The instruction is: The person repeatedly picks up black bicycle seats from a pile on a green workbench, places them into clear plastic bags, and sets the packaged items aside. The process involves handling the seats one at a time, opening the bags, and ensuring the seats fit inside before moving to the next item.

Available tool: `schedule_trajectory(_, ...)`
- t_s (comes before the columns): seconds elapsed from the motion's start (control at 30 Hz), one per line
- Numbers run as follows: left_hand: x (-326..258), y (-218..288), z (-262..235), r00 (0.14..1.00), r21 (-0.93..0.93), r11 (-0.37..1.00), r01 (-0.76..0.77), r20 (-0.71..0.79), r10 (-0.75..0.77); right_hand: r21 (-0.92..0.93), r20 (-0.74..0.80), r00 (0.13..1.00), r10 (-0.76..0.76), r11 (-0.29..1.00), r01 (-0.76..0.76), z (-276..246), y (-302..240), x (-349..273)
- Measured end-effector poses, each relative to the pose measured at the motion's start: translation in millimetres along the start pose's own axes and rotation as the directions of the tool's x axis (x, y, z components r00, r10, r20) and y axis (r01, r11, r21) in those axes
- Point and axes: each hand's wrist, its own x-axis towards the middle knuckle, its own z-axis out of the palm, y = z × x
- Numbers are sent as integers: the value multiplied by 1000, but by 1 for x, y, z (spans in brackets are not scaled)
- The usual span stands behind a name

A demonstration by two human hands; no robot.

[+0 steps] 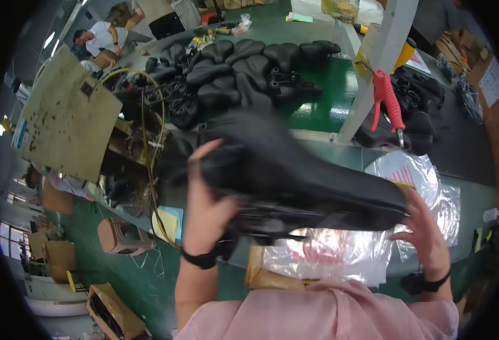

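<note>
While left fingers (204, 151) and right fingers (419, 209) clasp its ends, bicycle saddle (312, 170): smooth, tapered
Plastic bags (363, 263): clear, crinkled

The black saddle (312, 175) between my left hand (207, 209) and right hand (425, 232) blocks straight ahead. Beyond, a saddle pile (215, 76) crowds leftward; the green surface (331, 85) leaves passage before a white post (393, 34) and red air gun (389, 102).

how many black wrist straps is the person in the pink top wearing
2: one black wrist strap sits just behind the left hand, the other just behind the right hand; both hands are at a long black bicycle saddle.
</note>
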Motion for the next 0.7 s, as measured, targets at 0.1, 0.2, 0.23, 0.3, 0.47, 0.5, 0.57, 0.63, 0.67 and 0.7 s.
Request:
schedule_trajectory(0.1,2,-2,29,942,305,909,-284,267,205,97,42,995,93,991,-97,27,23,11)
schedule_trajectory(0.2,9,-1,48,903,320,873,-368,346,254,304,39,968,250,920,-249,-31,58,-15)
schedule_trajectory(0.23,8,-8,54,894,233,911,-339,381,236,219,-138,984,111,973,-79,-23,64,-23)
schedule_trajectory(0.3,1,-24,57,866,127,949,-289,457,202,-22,-417,885,-206,976,217,5,74,-32)
schedule_trajectory(0.47,7,-54,40,678,-115,991,-69,723,132,19,-386,916,-105,992,122,-4,60,-60)
schedule_trajectory(0.5,15,-49,24,630,-131,953,272,773,-74,87,-531,847,-39,991,100,-21,62,-66)
schedule_trajectory(0.57,36,-54,-18,777,109,958,264,565,-278,99,-591,807,9,993,61,-46,44,-75)
schedule_trajectory(0.63,53,-103,-90,919,688,633,-356,381,102,102,-686,728,0,990,96,-55,27,-72)
schedule_trajectory(0.67,50,-127,-125,963,874,407,-266,257,77,112,-751,660,3,986,123,-58,20,-67)
schedule_trajectory(0.7,46,-149,-156,993,967,229,-114,117,1,93,-819,572,-48,972,215,-63,18,-59)
